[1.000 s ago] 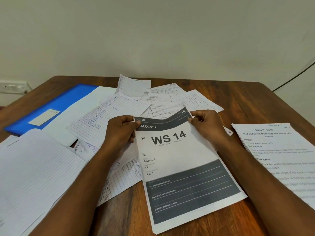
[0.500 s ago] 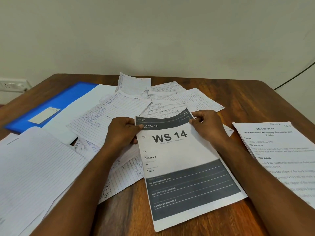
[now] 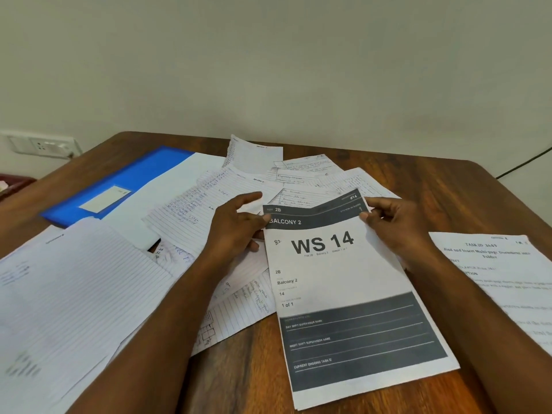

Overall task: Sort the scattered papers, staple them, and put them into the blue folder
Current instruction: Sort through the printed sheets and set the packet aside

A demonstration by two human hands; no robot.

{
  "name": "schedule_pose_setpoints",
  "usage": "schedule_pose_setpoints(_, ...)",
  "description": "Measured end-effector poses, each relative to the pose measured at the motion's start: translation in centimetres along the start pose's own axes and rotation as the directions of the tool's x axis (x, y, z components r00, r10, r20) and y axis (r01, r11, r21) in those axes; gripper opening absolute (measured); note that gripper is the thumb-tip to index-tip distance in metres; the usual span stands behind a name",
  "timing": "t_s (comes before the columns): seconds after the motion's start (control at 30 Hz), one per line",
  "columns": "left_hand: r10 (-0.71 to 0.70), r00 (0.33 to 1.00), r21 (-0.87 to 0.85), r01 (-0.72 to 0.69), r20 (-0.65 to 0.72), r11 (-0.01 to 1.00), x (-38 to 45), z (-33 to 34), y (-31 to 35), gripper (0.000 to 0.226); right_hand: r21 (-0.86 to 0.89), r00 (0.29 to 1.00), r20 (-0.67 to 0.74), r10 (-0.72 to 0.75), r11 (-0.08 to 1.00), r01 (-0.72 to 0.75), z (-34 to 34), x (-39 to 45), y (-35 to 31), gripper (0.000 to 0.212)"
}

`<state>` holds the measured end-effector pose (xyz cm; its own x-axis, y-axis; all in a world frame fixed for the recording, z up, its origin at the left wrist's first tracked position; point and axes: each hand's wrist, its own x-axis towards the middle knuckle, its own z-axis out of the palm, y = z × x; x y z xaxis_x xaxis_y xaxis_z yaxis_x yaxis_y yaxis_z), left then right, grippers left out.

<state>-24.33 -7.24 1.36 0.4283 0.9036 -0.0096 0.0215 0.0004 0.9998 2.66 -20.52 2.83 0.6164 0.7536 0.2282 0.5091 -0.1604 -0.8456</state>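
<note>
White printed sheet (image 3: 337, 273) headed "WS 14"

A brown wooden counter (image 3: 433, 186) with rounded far corners stands against a plain pale wall (image 3: 268, 61). A white socket plate (image 3: 41, 146) is fixed low on the wall at the left. A dark cable (image 3: 525, 164) runs down the wall at the right.
</note>
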Motion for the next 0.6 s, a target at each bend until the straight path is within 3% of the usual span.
schedule_pose_setpoints(0.1,0.042,0.986,-0.023,-0.039,0.162,0.999,0.0,-0.5,0.5,0.038,0.051,1.000,0.004,0.005,0.999,-0.005,-0.9,-0.4,0.2,0.034)
schedule_pose_setpoints(0.2,0.041,0.972,-0.040,-0.032,0.232,0.999,-0.1,-0.7,0.6,0.033,0.092,0.999,0.024,0.031,0.995,-0.033,-1.8,-0.8,0.6,0.033)
schedule_pose_setpoints(0.6,-0.010,0.988,0.080,-0.002,0.154,0.997,0.0,-0.1,-0.6,0.024,0.118,0.998,0.033,0.050,0.992,-0.054,-2.9,-1.8,0.2,0.030)
